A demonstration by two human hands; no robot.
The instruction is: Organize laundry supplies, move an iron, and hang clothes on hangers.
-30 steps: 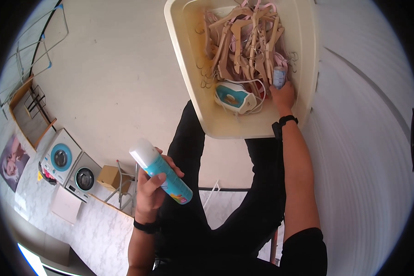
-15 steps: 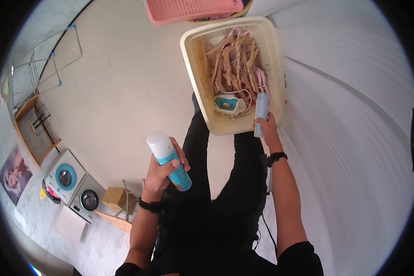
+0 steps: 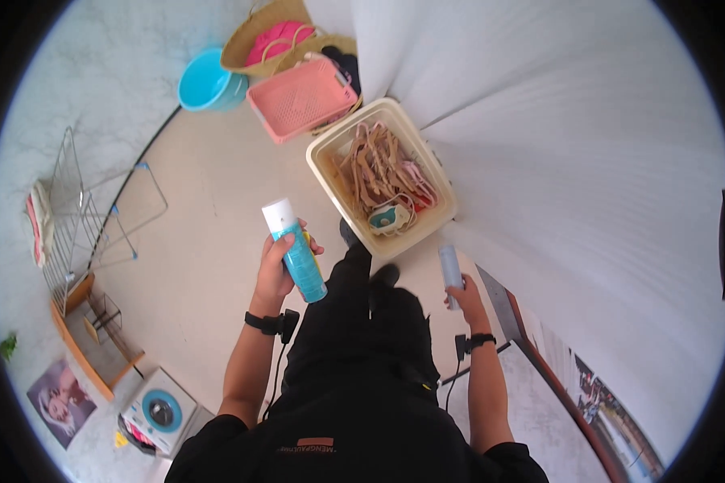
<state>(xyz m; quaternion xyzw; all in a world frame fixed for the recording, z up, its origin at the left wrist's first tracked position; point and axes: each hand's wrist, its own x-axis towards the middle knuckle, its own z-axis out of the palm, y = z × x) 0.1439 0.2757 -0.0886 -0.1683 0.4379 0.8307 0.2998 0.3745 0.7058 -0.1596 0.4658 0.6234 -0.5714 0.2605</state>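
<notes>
The pale floor (image 3: pixel 209 241) spreads across the middle, and a white curtain (image 3: pixel 556 121) fills the right side with its folds. A folding rack (image 3: pixel 114 211) stands at the far left. Below it, partly cut off by the body, is a white washer (image 3: pixel 163 410) with a blue-ringed door. The cream bin (image 3: pixel 415 229) stands ahead of the feet, just beside the curtain. A woven basket (image 3: pixel 242 48) is at the top, with pink cloth (image 3: pixel 278 39) in it; a poster (image 3: pixel 60 406) hangs at lower left. The pink tray (image 3: pixel 298 101) lies between basket and bin, and the blue tub (image 3: pixel 209 80) is just left of the basket. Inside the bin, brown and pink hangers (image 3: pixel 374 161) are heaped, with a teal and white iron (image 3: pixel 389 217) at the near end.

The left hand (image 3: pixel 277 270) is wrapped round a blue can (image 3: pixel 304 267), thumb across its front; the can leans left, white cap uppermost, in front of the left thigh. The right hand (image 3: pixel 469 302) has its fingers curled about the lower part of a slim grey-blue bottle (image 3: pixel 450 270), apart from the bin's near corner. The bottle's top appears plain, though blur makes that uncertain.
</notes>
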